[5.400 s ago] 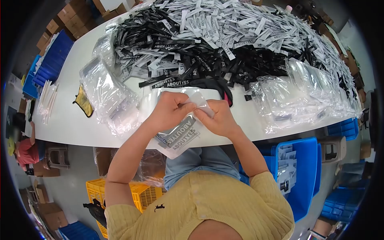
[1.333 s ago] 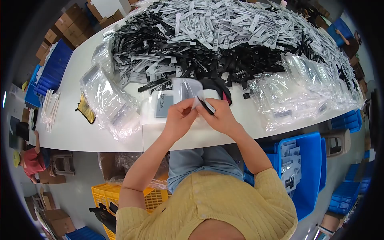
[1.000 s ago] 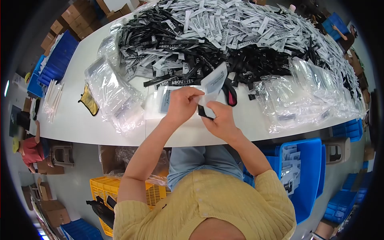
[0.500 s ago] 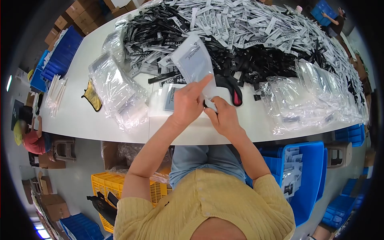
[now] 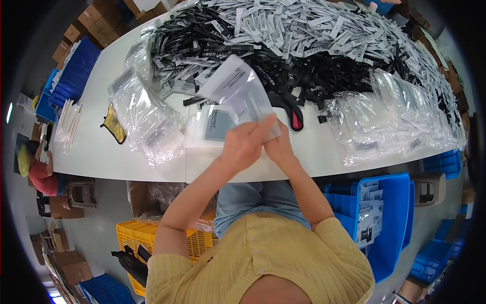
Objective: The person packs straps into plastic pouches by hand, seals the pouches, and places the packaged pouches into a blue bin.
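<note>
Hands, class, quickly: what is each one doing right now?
Left hand: closed on the clear plastic bag, raised above the table.
Right hand: closed on the same bag's lower edge.

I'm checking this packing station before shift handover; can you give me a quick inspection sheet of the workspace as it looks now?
Surface: white table, mostly covered, bare at the near left.
Job's things: clear bag held up over the table edge; a filled bag lies flat beneath it.
Clutter: large heap of black and white bands; piles of empty clear bags at both sides; yellow-black item at left.
Hands: left hand and right hand both pinch the held bag's lower end.
Cables: nothing seen.
Surroundings: blue bins, yellow crate, cardboard boxes, another person at far left.
</note>
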Demonstrator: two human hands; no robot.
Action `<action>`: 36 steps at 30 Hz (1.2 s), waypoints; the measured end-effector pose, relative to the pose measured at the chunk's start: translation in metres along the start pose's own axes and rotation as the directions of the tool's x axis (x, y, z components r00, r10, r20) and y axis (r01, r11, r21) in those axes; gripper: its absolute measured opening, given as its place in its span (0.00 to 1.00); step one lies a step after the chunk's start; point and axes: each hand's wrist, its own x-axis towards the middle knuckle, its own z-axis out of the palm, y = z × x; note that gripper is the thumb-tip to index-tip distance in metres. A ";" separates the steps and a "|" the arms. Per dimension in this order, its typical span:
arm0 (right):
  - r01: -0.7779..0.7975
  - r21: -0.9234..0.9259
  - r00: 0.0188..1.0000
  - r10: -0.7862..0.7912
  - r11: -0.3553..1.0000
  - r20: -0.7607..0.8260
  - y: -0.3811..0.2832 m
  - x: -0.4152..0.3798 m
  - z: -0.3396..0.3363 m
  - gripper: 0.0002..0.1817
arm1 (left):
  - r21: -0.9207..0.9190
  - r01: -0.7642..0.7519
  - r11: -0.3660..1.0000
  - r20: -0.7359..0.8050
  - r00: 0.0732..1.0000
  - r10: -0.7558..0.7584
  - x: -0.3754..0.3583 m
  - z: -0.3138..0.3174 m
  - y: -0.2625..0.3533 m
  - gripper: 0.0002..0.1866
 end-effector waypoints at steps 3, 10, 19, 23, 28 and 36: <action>-0.082 0.108 0.996 0.078 0.991 0.038 -0.007 -0.003 -0.002 0.09 | 0.011 0.092 0.996 -0.086 0.992 -0.091 0.004 -0.003 0.002 0.36; 0.068 0.090 0.997 -0.064 0.994 -0.042 0.002 -0.002 -0.008 0.06 | -0.075 0.020 0.997 0.054 0.998 -0.016 0.005 -0.005 0.022 0.37; 0.159 -0.033 0.976 -0.152 0.987 0.158 -0.011 0.001 -0.020 0.08 | 0.122 -0.220 0.968 0.147 0.968 0.202 0.048 -0.058 -0.008 0.34; -0.116 0.131 0.977 0.089 0.985 0.196 -0.013 0.001 -0.027 0.08 | 0.022 0.027 0.999 0.365 0.930 -0.033 0.058 -0.080 -0.022 0.19; 0.075 -0.001 0.985 -0.074 0.997 0.156 -0.040 -0.001 -0.025 0.08 | -0.289 0.467 0.836 0.461 0.833 -0.305 0.050 -0.079 -0.022 0.08; 0.106 -0.175 0.969 -0.062 0.979 0.238 -0.044 0.000 -0.028 0.05 | -0.392 0.532 0.751 0.403 0.833 -0.379 0.031 -0.059 -0.012 0.12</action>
